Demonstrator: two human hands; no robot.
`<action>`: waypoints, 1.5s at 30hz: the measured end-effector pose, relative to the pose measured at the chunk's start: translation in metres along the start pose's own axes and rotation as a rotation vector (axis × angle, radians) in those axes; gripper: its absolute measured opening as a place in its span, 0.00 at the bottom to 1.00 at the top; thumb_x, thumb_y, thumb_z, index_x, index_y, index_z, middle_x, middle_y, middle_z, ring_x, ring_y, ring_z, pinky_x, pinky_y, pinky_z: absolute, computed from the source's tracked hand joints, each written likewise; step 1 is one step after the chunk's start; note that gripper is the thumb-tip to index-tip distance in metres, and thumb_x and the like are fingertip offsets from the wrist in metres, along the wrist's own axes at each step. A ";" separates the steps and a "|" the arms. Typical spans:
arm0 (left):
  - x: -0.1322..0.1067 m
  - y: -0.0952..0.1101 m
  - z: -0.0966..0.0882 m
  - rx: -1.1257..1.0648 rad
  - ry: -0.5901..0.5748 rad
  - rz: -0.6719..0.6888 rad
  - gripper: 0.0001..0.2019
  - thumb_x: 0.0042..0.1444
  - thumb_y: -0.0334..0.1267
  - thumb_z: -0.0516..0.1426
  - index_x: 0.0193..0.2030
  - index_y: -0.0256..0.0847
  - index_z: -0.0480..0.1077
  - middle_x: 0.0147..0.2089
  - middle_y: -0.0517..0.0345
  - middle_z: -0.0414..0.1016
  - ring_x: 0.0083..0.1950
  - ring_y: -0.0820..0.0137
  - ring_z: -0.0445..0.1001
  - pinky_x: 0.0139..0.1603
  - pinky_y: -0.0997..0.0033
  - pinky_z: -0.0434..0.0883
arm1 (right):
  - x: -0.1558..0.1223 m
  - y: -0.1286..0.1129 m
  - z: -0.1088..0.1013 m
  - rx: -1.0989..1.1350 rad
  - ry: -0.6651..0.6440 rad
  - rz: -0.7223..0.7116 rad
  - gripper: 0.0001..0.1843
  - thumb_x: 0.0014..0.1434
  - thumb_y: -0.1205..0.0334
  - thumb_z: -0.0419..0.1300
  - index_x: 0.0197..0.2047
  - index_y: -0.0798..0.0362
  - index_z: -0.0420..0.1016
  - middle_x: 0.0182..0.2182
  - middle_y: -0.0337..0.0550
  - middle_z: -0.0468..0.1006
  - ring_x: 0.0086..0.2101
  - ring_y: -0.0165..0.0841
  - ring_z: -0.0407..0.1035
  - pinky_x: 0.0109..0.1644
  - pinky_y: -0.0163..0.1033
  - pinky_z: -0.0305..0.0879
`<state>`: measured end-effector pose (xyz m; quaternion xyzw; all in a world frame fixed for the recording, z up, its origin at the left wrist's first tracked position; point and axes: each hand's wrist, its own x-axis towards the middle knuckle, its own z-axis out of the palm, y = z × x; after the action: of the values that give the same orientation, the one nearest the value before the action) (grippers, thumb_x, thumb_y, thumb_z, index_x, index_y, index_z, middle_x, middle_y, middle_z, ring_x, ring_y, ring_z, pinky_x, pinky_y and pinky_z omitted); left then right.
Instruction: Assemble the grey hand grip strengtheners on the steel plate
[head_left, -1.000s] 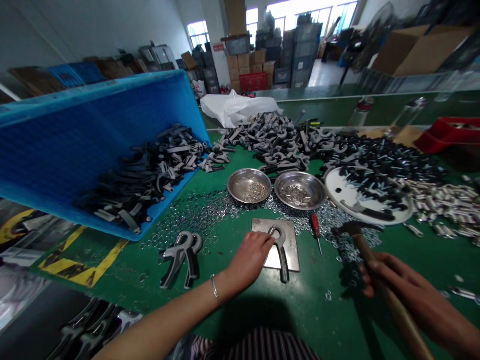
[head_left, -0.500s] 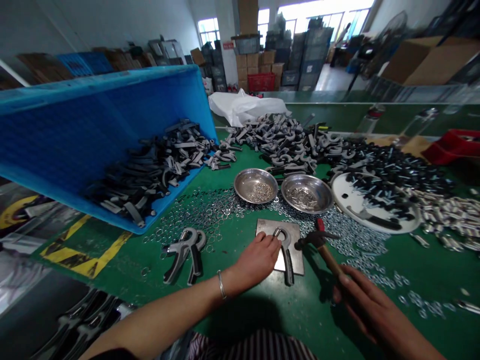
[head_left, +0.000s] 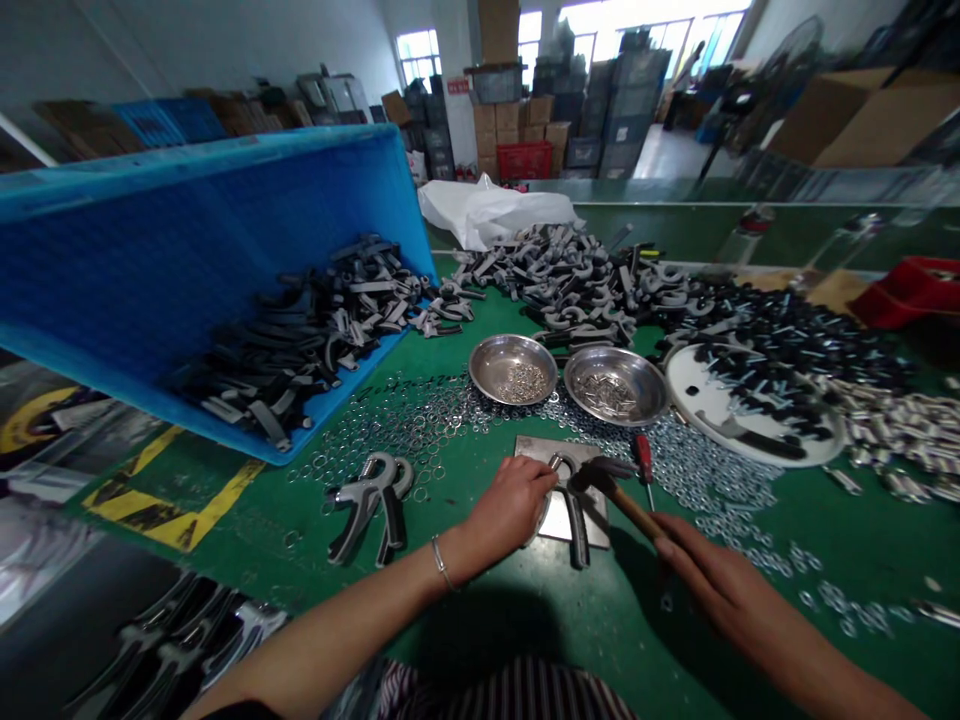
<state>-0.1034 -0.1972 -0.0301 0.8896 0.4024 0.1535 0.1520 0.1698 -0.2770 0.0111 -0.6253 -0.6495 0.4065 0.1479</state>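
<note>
My left hand (head_left: 517,500) is closed on a grey-and-black hand grip exerciser (head_left: 578,530), its fingers near the coil at the curved top. The exerciser lies over a square metal plate (head_left: 598,527) on the table. My right hand (head_left: 697,565) grips the wooden handle of a claw hammer (head_left: 634,512). The hammer head is right beside the exerciser's curved top, above the plate; whether they touch I cannot tell. A red-handled screwdriver (head_left: 643,456) lies just right of the plate. Another hand grip exerciser (head_left: 369,505) rests to the left of my left hand.
Two metal bowls (head_left: 513,343) of small parts stand behind the plate. Loose rings (head_left: 397,425) spread around them. A white dish (head_left: 682,385) holds black-handled pieces. A blue crate (head_left: 225,220) of grey handles lies at left, with a handle heap (head_left: 570,270) at the back.
The hammer has moved left, its head now over the plate beside the exerciser, uncovering the screwdriver. My right hand moved left with it. My left hand shifted slightly left.
</note>
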 end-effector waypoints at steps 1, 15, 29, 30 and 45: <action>0.000 -0.001 0.000 -0.010 0.006 -0.001 0.16 0.66 0.29 0.51 0.57 0.39 0.71 0.55 0.50 0.74 0.56 0.61 0.67 0.57 0.59 0.63 | 0.002 -0.003 -0.001 -0.013 0.004 -0.014 0.27 0.68 0.41 0.47 0.61 0.47 0.69 0.41 0.44 0.83 0.38 0.40 0.77 0.46 0.41 0.71; -0.005 0.007 0.002 0.312 -0.099 0.182 0.16 0.70 0.31 0.45 0.60 0.31 0.65 0.57 0.44 0.72 0.58 0.60 0.66 0.61 0.57 0.60 | 0.005 -0.009 0.004 0.267 -0.035 0.180 0.31 0.65 0.37 0.48 0.64 0.45 0.62 0.31 0.39 0.79 0.19 0.31 0.66 0.18 0.33 0.60; -0.023 0.026 -0.008 0.257 -0.096 -0.246 0.15 0.65 0.47 0.54 0.43 0.34 0.70 0.38 0.44 0.75 0.42 0.55 0.73 0.48 0.50 0.67 | 0.004 -0.029 -0.007 -0.047 0.035 -0.051 0.26 0.68 0.43 0.47 0.63 0.43 0.67 0.47 0.46 0.81 0.42 0.43 0.76 0.48 0.46 0.70; -0.027 0.029 -0.005 0.270 -0.146 -0.232 0.14 0.64 0.45 0.54 0.42 0.34 0.70 0.36 0.44 0.76 0.39 0.55 0.74 0.47 0.50 0.68 | 0.008 -0.030 -0.007 -0.088 0.012 -0.059 0.25 0.68 0.43 0.47 0.62 0.44 0.68 0.47 0.47 0.82 0.41 0.44 0.77 0.48 0.47 0.70; -0.026 0.022 0.014 0.279 -0.247 -0.154 0.06 0.61 0.31 0.51 0.39 0.33 0.69 0.33 0.44 0.76 0.35 0.59 0.75 0.43 0.55 0.70 | 0.049 -0.032 -0.008 -0.129 0.019 -0.096 0.23 0.69 0.43 0.44 0.54 0.46 0.71 0.31 0.42 0.81 0.31 0.40 0.76 0.38 0.41 0.69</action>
<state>-0.0993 -0.2332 -0.0380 0.8807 0.4649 -0.0259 0.0869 0.1449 -0.2252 0.0235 -0.6055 -0.7023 0.3502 0.1326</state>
